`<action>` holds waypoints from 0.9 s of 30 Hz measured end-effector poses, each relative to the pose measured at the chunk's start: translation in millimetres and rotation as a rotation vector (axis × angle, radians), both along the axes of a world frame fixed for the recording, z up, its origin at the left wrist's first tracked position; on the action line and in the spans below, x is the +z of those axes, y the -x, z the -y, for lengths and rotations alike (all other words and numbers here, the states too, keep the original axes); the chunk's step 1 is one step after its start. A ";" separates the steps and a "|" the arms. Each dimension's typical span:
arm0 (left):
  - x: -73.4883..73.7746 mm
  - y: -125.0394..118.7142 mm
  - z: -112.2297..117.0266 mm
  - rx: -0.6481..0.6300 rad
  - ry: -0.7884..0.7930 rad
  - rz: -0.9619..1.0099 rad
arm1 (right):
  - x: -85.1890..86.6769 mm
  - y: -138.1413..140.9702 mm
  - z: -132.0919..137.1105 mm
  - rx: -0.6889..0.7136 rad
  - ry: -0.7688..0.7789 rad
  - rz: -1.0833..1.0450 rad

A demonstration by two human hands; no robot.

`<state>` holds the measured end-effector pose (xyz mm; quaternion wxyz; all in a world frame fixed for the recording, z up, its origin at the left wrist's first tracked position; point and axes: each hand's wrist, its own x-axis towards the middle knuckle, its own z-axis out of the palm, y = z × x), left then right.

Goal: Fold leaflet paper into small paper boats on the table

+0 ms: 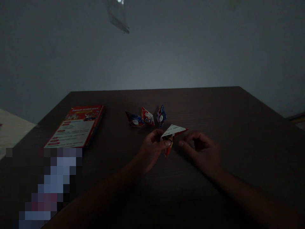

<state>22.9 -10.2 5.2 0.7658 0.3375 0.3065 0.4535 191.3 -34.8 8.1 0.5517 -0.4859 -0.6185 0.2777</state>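
Note:
My left hand [152, 149] pinches a folded paper piece [173, 131], white on top with red edges, holding it just above the dark wooden table [238, 127]. Right beside the paper hovers my right hand [202, 149], fingers loosely curled and apart, with nothing in it; its fingertips sit near the paper's right corner without gripping it. Behind the hands, three small folded paper shapes stand in a row: a blue one [133, 119], a red and white one [147, 116] and a blue one [161, 115].
A red and white printed booklet or box [76, 126] lies on the table's left side. A blurred-out patch covers the lower left. The room is dim, with a plain wall behind the table's far edge.

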 end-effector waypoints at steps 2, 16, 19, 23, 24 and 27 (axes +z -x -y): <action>-2.1 -0.8 0.6 0.029 -0.079 -0.073 | 1.9 0.4 2.1 0.060 -0.137 0.140; 4.4 0.5 12.4 -0.029 -0.423 -0.332 | -4.7 0.1 1.2 0.019 0.008 0.011; 6.4 2.1 13.8 -0.058 -0.505 -0.383 | -4.6 1.1 0.7 0.062 0.087 -0.110; 10.7 4.0 15.1 -0.098 -0.557 -0.400 | -0.8 0.8 1.5 0.111 0.147 -0.140; 11.9 4.2 15.2 -0.099 -0.557 -0.398 | 0.2 0.2 1.5 0.117 0.143 -0.123; 14.1 3.4 15.2 -0.077 -0.586 -0.377 | 2.4 -2.4 1.0 0.140 0.075 -0.015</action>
